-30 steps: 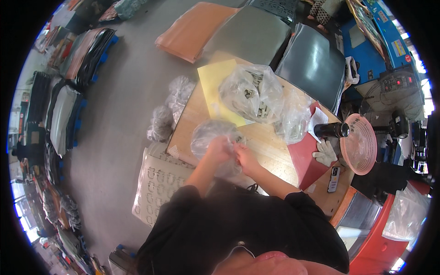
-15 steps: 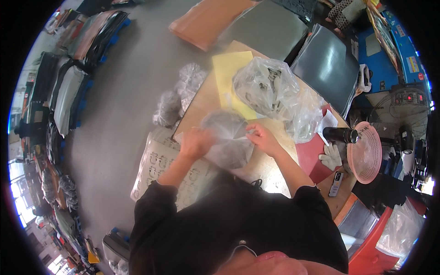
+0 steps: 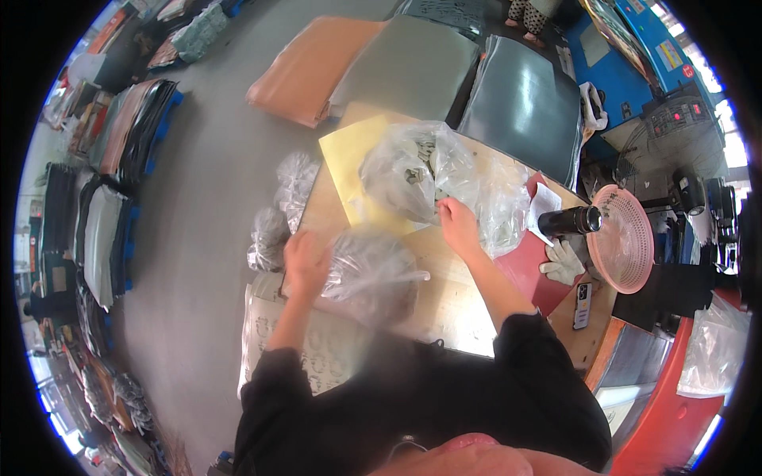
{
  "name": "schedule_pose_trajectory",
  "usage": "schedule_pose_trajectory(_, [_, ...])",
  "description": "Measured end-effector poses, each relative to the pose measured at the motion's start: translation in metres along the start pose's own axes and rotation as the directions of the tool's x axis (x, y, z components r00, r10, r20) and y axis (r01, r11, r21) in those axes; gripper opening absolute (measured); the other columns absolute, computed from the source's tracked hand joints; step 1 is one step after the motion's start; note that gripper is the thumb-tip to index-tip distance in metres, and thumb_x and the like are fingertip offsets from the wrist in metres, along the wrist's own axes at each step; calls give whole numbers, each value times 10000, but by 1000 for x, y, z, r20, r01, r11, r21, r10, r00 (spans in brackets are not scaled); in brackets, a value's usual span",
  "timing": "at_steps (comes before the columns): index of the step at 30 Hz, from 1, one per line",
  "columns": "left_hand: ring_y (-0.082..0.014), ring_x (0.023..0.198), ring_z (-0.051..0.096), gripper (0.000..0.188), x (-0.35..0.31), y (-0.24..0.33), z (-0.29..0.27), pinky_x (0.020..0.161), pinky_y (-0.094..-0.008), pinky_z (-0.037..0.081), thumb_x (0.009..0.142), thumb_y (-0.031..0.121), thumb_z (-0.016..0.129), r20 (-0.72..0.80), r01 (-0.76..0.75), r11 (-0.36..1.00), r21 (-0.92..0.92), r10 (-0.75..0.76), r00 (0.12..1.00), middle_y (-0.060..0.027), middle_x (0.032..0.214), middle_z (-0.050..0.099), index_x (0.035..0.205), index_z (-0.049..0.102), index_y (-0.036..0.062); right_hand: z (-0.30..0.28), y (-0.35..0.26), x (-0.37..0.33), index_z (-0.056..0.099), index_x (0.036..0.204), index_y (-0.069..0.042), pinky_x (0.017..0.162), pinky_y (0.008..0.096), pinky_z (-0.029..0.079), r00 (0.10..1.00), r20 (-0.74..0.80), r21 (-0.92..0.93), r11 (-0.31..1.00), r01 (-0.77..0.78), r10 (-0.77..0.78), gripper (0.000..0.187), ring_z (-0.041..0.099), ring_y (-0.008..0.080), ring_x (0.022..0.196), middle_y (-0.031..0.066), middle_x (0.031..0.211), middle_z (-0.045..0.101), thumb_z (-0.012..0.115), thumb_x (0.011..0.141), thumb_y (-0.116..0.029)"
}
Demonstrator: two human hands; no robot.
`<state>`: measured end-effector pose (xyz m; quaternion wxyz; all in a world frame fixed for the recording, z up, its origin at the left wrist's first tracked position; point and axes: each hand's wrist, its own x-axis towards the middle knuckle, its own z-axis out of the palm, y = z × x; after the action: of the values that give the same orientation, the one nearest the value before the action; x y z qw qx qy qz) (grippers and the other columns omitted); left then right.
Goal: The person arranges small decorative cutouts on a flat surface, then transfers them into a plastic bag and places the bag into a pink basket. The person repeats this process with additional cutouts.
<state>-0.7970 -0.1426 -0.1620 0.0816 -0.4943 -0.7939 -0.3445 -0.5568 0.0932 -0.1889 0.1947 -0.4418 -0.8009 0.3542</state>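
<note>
A filled clear plastic bag (image 3: 369,278), its neck gathered into a twisted tail on the right, lies at the near edge of the table. My left hand (image 3: 306,263) is at this bag's left side, slightly blurred, fingers loosely apart. Beyond it stands a larger open clear bag (image 3: 397,170) with dark-patterned, pale pieces inside. My right hand (image 3: 458,226) is closed in a pinch by that bag's near right edge; whatever its fingertips hold is hidden. Under the larger bag lies a yellow sheet (image 3: 343,166).
Two filled bags (image 3: 268,234) sit left of the wooden table (image 3: 444,278). At right are crumpled clear plastic (image 3: 504,210), a black bottle (image 3: 570,220), a glove (image 3: 562,263), a phone (image 3: 583,306) and a pink basket (image 3: 623,238). Sheet stacks (image 3: 405,67) stand beyond the table.
Both hands were at the near bag's gathered neck. They have parted: the left moved to the bag's left side, the right up toward the larger bag. The view has shifted too.
</note>
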Motion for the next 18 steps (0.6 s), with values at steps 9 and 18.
schedule_pose_trajectory(9, [-342, 972, 637, 505, 105, 134, 113, 845, -432, 495, 777, 441, 664, 703, 13, 997, 78, -65, 708, -153, 997, 678, 1083, 613, 42, 2, 13, 69, 451, 1279, -46, 907, 453, 444, 930, -367, -95, 994, -46, 8, 501, 525, 433, 1070, 263, 1192, 525, 569, 794, -4])
schedule_pose_trajectory(18, [-244, 784, 633, 259, 43, 89, 95, 762, -403, 480, 923, 276, 507, 602, 52, 999, -14, -33, 798, -136, 939, 675, 968, 628, 52, 13, 23, 54, 601, 1067, -48, 774, 411, 488, 973, -226, -144, 986, -83, 49, 296, 614, 320, 898, 140, 955, 645, 681, 788, -109])
